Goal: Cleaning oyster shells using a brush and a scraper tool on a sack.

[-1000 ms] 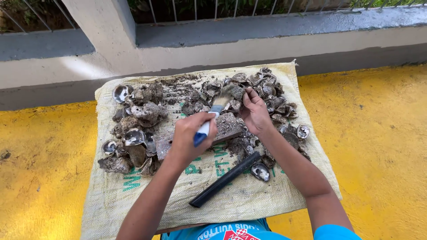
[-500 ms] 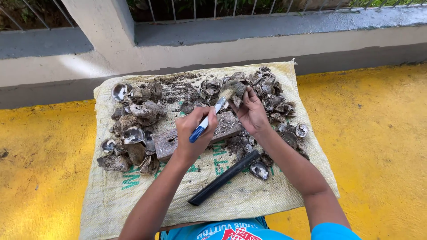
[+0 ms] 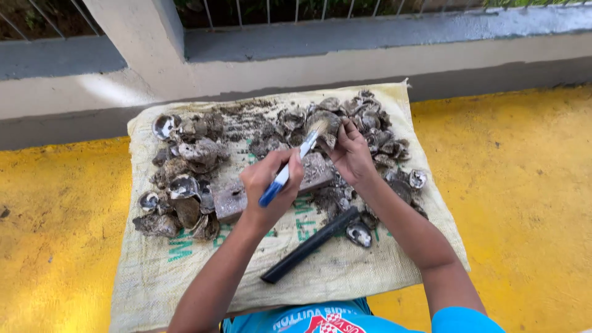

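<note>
two bare hands work over a pale woven plastic sack with green print (image 3: 185,277), spread flat on a yellow painted floor (image 3: 524,203) beside a low grey and cream concrete wall (image 3: 345,61).

left hand (image 3: 266,185): fingers curled closed round the blue and white handle of a small paintbrush (image 3: 290,166). brush tilted, handle end low toward the body, pale bristles up and away, tip touching the shell in the other hand.

right hand (image 3: 351,154): closed on a muddy grey oyster shell (image 3: 324,123), held up just above the sack. the fingers wrap its near edge; the exact grip under the shell is hidden.

below both hands: a rectangular grey stone block caked with dirt (image 3: 271,188), lying on the sack, partly covered by the left hand.

left of the block: a heap of dirty opened oyster shells (image 3: 182,179), several with pearly insides facing up. a second heap of muddy shells (image 3: 376,135) lies past and right of the right hand, touching the sack's far edge.

nearer the body: a long black bar-shaped tool (image 3: 308,245) lies diagonally on the sack, untouched, its upper end just beside a lone half shell with a shiny inner face (image 3: 359,234).

loose dark grit is scattered across the middle of the sack. a blue shirt hem (image 3: 320,317) is at the bottom edge.
</note>
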